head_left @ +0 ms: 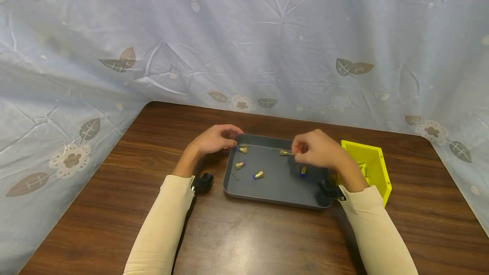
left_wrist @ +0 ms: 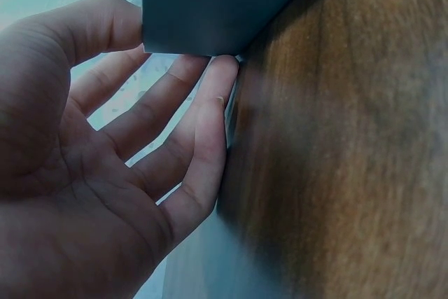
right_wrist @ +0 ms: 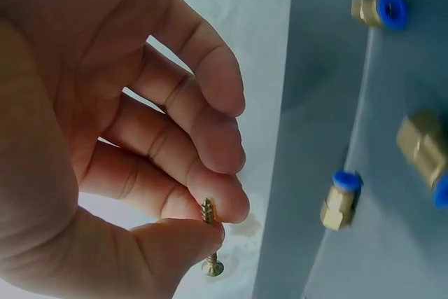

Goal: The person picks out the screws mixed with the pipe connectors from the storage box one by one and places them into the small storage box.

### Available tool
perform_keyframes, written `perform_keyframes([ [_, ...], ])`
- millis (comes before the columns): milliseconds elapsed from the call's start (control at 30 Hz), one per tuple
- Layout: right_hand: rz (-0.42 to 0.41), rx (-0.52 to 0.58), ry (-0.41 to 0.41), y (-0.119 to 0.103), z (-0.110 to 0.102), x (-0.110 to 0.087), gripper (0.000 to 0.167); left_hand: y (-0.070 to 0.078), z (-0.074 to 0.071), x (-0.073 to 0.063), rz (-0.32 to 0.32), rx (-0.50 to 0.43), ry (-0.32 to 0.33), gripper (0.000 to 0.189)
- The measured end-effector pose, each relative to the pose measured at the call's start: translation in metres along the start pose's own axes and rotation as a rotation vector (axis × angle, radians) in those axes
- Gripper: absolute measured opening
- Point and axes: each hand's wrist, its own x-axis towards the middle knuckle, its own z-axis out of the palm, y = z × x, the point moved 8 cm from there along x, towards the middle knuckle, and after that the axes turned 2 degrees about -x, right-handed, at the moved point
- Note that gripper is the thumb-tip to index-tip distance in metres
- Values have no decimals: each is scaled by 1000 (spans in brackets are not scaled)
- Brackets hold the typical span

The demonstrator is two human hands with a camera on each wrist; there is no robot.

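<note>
My right hand (head_left: 318, 148) is over the tray's far right part and pinches a brass-coloured screw (right_wrist: 211, 258) between thumb and fingertip. The screw's threaded tip and its head both show past the fingers in the right wrist view. My left hand (head_left: 214, 140) holds the far left corner of the grey tray (head_left: 279, 194), thumb at the rim and fingers against the outer wall. Several brass fittings with blue rings lie in the tray, among them one fitting (head_left: 258, 175) near the middle and another fitting (head_left: 284, 152) close by my right fingertips. A loose screw (head_left: 234, 176) lies at the tray's left.
A yellow bin (head_left: 376, 162) with yellow pieces inside stands right of the tray, partly behind my right forearm. Brown wood-grain table (head_left: 229, 237) lies under everything. A patterned pale curtain (head_left: 244, 46) hangs along the table's far and left sides.
</note>
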Motion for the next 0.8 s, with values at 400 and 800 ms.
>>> perform_keyframes([
  [400,24,8,77,13,-24,-32,8,-1,0,0,-1,15,3,40],
  [800,76,8,156,30,-50,-59,13,-1,0,1,6,10,3,40],
])
